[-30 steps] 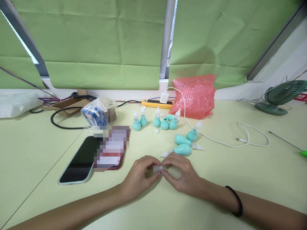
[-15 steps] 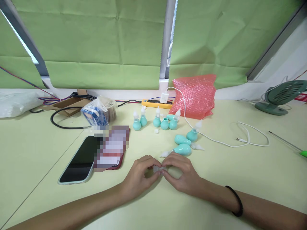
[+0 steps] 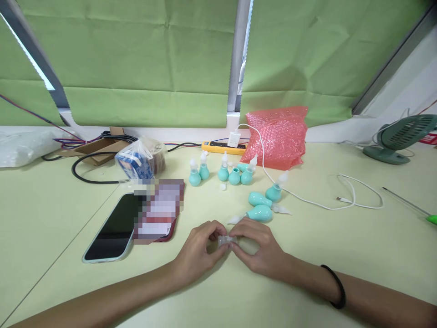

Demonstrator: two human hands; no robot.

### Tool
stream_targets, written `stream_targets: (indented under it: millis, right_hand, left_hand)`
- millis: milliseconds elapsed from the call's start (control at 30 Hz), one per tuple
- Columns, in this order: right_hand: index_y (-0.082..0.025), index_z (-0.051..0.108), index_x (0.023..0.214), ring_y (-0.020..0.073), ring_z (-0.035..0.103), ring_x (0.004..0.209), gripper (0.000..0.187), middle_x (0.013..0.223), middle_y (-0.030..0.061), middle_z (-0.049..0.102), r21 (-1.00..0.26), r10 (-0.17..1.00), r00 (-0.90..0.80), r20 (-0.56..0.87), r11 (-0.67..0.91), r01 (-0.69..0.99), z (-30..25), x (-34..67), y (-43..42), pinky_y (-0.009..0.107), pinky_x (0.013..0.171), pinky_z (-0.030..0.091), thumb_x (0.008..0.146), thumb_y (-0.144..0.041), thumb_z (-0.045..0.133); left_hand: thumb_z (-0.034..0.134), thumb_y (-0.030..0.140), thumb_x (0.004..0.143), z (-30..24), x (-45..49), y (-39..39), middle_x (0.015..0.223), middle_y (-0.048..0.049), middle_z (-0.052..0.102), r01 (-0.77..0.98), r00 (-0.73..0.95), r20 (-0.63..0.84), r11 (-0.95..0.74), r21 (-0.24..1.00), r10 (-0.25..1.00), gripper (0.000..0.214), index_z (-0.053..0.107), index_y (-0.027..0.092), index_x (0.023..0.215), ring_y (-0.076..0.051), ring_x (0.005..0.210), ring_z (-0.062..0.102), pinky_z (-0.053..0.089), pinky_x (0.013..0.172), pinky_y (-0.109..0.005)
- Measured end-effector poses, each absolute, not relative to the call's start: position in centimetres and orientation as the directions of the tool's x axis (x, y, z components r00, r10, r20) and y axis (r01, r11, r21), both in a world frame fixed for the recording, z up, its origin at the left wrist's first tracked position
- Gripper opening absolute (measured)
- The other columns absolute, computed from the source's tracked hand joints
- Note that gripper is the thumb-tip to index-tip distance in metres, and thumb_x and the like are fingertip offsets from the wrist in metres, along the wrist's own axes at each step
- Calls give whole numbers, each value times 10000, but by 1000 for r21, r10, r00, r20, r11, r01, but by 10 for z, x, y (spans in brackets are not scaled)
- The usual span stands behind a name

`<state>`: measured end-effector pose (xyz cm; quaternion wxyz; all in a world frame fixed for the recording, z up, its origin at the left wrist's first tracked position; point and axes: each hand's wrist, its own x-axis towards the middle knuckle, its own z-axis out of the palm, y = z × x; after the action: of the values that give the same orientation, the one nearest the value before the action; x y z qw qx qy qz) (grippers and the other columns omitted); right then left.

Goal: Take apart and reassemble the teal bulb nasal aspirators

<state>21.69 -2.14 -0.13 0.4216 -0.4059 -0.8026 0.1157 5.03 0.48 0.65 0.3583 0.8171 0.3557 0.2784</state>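
Between the fingertips of both hands is a small clear plastic piece (image 3: 224, 239), partly covered by the fingers; its exact kind cannot be made out. My left hand (image 3: 193, 250) pinches its left end, the thumb below and the index finger curled above. At the other end, my right hand (image 3: 262, 246) grips it between thumb and fingers. Just beyond the right hand lie two turquoise bulb nasal aspirators, a nearer one (image 3: 259, 213) and a farther one (image 3: 258, 199), with clear tips. Another aspirator (image 3: 273, 193) stands upright beside them.
Several more turquoise bulbs (image 3: 223, 173) stand farther back, one lacking a tip (image 3: 234, 176). A small white cap (image 3: 223, 187) lies before them. Two phones (image 3: 111, 232) are at left. Behind are a red bubble-wrap bag (image 3: 278, 139) and yellow power strip (image 3: 218, 146); a white cable (image 3: 314, 206) and screwdriver (image 3: 432, 219) lie right.
My left index finger has curled back slightly, so more of the clear plastic piece shows. My right hand and the things on the table have stayed in place.
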Motion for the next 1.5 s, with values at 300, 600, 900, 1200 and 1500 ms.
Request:
stream_targets:
  millis: [300, 600, 900, 1200, 1500]
  right_hand:
    - [-189, 569, 755, 152, 531, 612, 108, 657, 31, 594, -521, 742, -338, 579, 655, 547, -1, 217, -21, 299, 583, 441, 706, -113, 509]
    - [-193, 610, 734, 147, 524, 619, 109, 669, 35, 583, -514, 718, -335, 610, 681, 522, -4, 219, -19, 287, 556, 449, 713, -124, 529]
    - [-202, 632, 770, 151, 556, 672, 127, 736, 46, 601, -604, 720, -263, 643, 687, 404, -2, 218, -20, 296, 582, 484, 690, -118, 581]
    - [-166, 606, 908, 145, 599, 672, 247, 711, 29, 624, -950, 929, -254, 269, 298, 87, -5, 222, -19, 276, 606, 530, 663, -192, 636]
    - [-167, 633, 823, 132, 595, 607, 187, 700, 29, 648, -928, 917, -222, 330, 358, 101, -7, 222, -18, 256, 582, 523, 640, -191, 663]
  left_hand:
    - [534, 191, 733, 4, 50, 5, 712, 6, 562, 374, 587, 204, -487, 789, 783, 51, 509, 172, 774, -122, 651, 508, 422, 622, -230]
    - [497, 199, 770, 5, 50, 4, 723, 7, 544, 362, 605, 194, -483, 797, 772, 31, 490, 176, 789, -117, 657, 495, 413, 625, -227]
    - [489, 154, 763, 3, 48, 2, 761, -14, 541, 338, 556, 293, -534, 775, 778, 51, 485, 175, 809, -128, 676, 500, 425, 628, -240]
    - [498, 19, 745, 3, 44, -3, 827, -41, 509, 144, 501, 610, -754, 641, 614, 186, 475, 178, 839, -139, 805, 515, 430, 664, -242]
    - [532, 68, 710, 7, 43, -1, 924, -92, 527, 89, 522, 548, -680, 728, 654, 215, 544, 160, 904, -174, 841, 536, 478, 682, -286]
